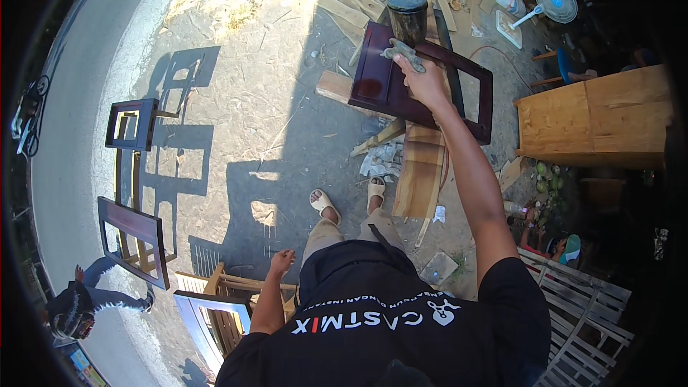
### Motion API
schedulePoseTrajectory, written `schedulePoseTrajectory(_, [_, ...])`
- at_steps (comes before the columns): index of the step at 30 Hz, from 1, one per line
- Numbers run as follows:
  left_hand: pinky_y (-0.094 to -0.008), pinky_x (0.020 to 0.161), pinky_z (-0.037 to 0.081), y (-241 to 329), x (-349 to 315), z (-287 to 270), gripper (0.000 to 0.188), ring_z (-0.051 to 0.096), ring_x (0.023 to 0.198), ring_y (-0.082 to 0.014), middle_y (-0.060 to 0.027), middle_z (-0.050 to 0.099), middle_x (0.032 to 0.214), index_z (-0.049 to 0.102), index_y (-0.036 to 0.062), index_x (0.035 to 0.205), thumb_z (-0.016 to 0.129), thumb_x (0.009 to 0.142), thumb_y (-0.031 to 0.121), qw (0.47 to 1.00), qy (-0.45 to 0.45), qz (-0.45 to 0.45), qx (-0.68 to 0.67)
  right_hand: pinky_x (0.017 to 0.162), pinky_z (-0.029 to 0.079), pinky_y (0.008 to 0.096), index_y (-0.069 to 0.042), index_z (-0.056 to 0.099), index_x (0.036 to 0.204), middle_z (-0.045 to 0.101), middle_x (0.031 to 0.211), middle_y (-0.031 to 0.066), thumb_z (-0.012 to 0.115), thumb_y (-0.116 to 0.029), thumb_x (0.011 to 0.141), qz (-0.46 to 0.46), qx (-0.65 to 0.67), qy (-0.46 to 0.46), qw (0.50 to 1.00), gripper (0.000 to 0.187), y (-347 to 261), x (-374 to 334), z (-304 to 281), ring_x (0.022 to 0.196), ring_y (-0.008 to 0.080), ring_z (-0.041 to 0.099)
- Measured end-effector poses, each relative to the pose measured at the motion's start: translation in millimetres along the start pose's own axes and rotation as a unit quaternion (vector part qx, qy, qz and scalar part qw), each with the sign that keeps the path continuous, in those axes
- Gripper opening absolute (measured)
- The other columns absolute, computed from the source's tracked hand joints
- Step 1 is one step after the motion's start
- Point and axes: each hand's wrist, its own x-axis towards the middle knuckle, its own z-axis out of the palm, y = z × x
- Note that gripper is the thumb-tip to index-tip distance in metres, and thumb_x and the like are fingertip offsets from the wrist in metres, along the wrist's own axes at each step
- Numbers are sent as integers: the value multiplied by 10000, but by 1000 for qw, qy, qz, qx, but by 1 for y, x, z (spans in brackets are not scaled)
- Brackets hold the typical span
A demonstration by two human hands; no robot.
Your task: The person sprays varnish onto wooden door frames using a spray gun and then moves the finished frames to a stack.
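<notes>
A: Dark red-brown wooden frame [401, 82] — propped on raw planks [423, 172] over sunlit, dusty ground [251, 122] littered with offcuts.

B: Surroundings?

A: Open-air yard beside a curved road [64, 136]; more stained frames [132, 123] drying at left, unfinished wooden cabinet [595, 118] at right, white fan [552, 0] among scrap at top.

B: Right hand [424, 82]?

A: Closed around a greyish rag [403, 51] — pressed against the frame's upper edge, just below a dark cylindrical can [407, 14].

B: Left hand [282, 261]?

A: Hanging low beside the hip, fingers loosely spread, holding nothing; near a slatted wooden piece [226, 290].
</notes>
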Motion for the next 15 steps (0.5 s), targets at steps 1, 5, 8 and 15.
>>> schedulePoseTrajectory(1, [-304, 719, 569, -8, -2, 2, 383, 709, 791, -172, -125, 748, 939, 695, -37, 1185, 639, 992, 289, 1000, 3, 4, 3, 739, 527, 436, -17, 754, 905, 689, 688, 167, 643, -662, 893, 13, 20, 6, 1000, 654, 3, 23, 2, 746, 339, 715])
schedulePoseTrajectory(5, [-306, 716, 571, -9, -25, 18, 381, 711, 795, -162, -119, 750, 932, 700, -27, 1188, 636, 995, 294, 999, 4, -32, -15, 814, 528, 461, -27, 759, 944, 718, 776, 215, 635, -691, 874, -35, 4, 74, 997, 678, 10, 92, 4, 873, 417, 707])
schedulePoseTrajectory(8, [-308, 711, 569, -1, -51, 25, 378, 713, 797, -155, -106, 756, 935, 713, -3, 1182, 645, 987, 313, 997, 10, -43, 60, 845, 525, 463, -21, 758, 941, 728, 812, 219, 625, -696, 876, -21, -29, 98, 995, 691, 5, 108, 3, 900, 425, 706])
schedulePoseTrajectory(15, [-316, 754, 564, -23, -48, 23, 414, 718, 803, -162, -95, 765, 936, 722, 30, 1193, 648, 973, 373, 993, 23, -8, 118, 643, 495, 337, -15, 701, 802, 643, 619, 59, 670, -633, 898, 28, 29, 13, 999, 626, 7, 41, -18, 629, 164, 635])
